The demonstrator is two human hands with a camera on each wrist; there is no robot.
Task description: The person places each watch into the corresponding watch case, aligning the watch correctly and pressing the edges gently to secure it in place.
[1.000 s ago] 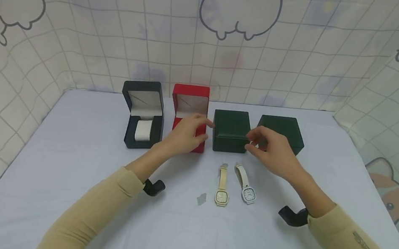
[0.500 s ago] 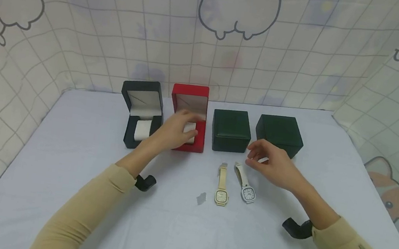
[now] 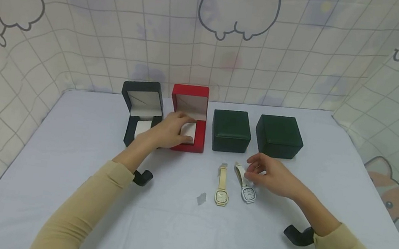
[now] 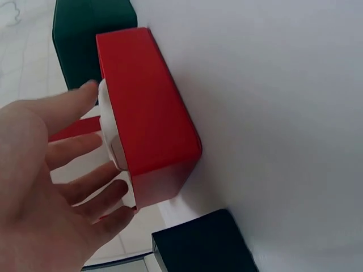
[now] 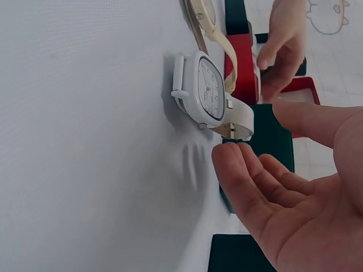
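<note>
One white watch (image 3: 248, 194), its case squarish with rounded corners and its strap pale, lies just left of the loosely curved right hand (image 3: 275, 176), which holds nothing. Farther left, the left hand (image 3: 169, 131) spans a white cushion (image 3: 188, 132) inside the open red box (image 3: 200, 137); whether it pinches I cannot tell.

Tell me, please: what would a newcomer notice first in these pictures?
Probably the open red box, bright at the back of the white table, with the left hand at its white cushion. An open dark box stands to its left and two closed green boxes to its right. Next may come a yellowish watch and a white watch, lying in front of the boxes, the right hand close to the white one.
</note>
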